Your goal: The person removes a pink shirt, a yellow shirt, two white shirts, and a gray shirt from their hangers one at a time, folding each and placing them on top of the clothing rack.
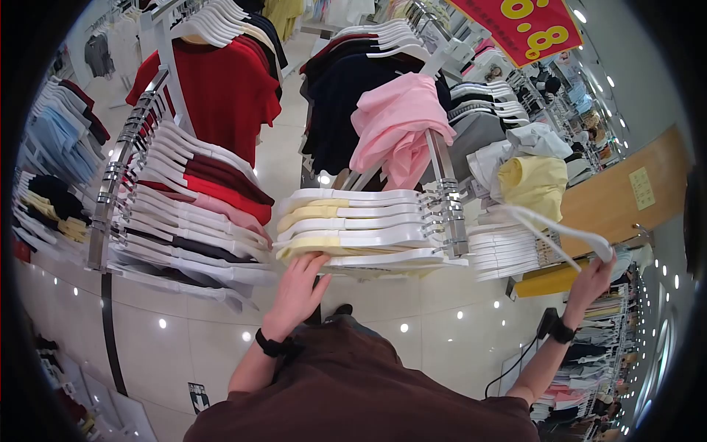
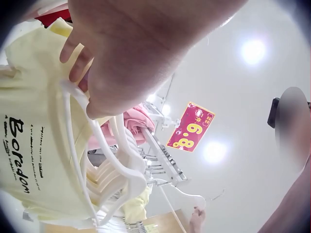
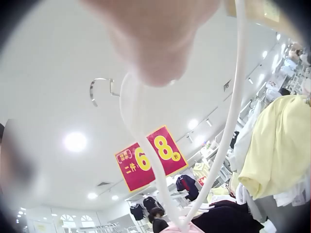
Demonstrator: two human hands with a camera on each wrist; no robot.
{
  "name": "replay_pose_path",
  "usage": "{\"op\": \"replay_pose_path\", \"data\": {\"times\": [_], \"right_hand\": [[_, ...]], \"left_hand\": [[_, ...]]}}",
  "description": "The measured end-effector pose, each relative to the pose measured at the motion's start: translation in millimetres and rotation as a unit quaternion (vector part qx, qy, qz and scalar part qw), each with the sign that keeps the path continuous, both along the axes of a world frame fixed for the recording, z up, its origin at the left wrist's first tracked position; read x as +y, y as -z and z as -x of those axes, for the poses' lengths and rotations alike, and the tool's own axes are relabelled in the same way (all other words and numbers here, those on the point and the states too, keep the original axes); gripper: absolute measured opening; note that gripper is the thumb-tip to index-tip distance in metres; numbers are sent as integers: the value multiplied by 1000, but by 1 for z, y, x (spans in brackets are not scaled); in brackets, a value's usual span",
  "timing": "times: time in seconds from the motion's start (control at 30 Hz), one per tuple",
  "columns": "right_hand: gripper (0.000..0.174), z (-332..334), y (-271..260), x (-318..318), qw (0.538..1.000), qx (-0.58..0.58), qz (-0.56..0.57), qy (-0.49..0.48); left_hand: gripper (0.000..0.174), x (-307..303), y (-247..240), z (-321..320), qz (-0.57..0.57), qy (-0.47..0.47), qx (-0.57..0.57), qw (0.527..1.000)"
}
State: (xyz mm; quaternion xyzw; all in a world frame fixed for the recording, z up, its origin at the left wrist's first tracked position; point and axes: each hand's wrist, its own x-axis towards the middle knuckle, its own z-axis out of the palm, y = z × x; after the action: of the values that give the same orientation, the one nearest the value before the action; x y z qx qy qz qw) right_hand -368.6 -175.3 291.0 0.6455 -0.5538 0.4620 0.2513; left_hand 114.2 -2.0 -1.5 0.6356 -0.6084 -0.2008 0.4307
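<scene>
My right hand (image 1: pixel 589 283) grips a bare white hanger (image 1: pixel 549 227) by one end, out to the right of the rack. In the right wrist view this hanger (image 3: pixel 232 121) hangs below the hand, its metal hook (image 3: pixel 99 87) showing at the left. My left hand (image 1: pixel 293 287) rests its fingers on the shoulder of the nearest pale yellow T-shirt (image 1: pixel 309 244), thumb held apart. Seen from the left wrist, the T-shirt (image 2: pixel 34 145) carries black "Boredom" lettering, and the fingertips reach past the tip of its white hanger (image 2: pixel 104 145).
A metal rail (image 1: pixel 449 191) holds several hangers, with pink cloth (image 1: pixel 401 118) draped at its far end. Another rail (image 1: pixel 121 166) with red, black and white tops stands left. Rolled yellow cloth (image 1: pixel 537 180) lies above stacked white hangers (image 1: pixel 504 250). A red price sign (image 1: pixel 526 29) hangs overhead.
</scene>
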Motion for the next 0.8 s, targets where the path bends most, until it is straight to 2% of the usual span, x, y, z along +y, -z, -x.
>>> {"op": "replay_pose_path", "data": {"times": [0.07,0.13,0.2,0.33,0.37,0.43,0.47,0.53,0.57,0.63,0.7,0.77,0.8], "right_hand": [[27,-12,4,-24,988,151,1,42],[30,-47,20,-48,972,223,-59,38],[31,-86,40,-79,966,245,-71,-49],[30,-154,87,-140,946,218,-148,-190],[30,-162,104,-149,945,216,-145,-200],[27,-182,137,-168,916,171,-189,-308],[27,-190,151,-171,914,165,-190,-319],[28,-196,178,-170,869,130,-340,-336],[28,-195,192,-175,865,125,-344,-342],[31,-194,211,-183,788,30,-467,-400],[35,-188,220,-185,781,42,-454,-426],[36,-186,210,-178,843,160,-275,-433],[35,-193,187,-153,849,81,-328,-407]], "left_hand": [[39,-1,0,-1,1,3,4,1000],[39,-2,-1,-5,-19,6,-9,1000],[38,-2,1,-9,-16,4,-14,1000],[38,5,1,-11,-29,-8,-44,999],[38,8,1,-10,-30,-18,-48,998],[38,17,1,-8,-77,-34,-34,996],[38,20,1,-7,-90,-43,-35,994],[39,25,7,1,-93,-64,-9,994],[40,26,9,7,-88,-77,22,993],[40,25,7,15,-101,-92,36,990],[38,21,1,21,-64,-128,69,987],[37,19,-17,23,-57,-132,45,989],[36,17,-23,23,-38,-132,26,990]]}}
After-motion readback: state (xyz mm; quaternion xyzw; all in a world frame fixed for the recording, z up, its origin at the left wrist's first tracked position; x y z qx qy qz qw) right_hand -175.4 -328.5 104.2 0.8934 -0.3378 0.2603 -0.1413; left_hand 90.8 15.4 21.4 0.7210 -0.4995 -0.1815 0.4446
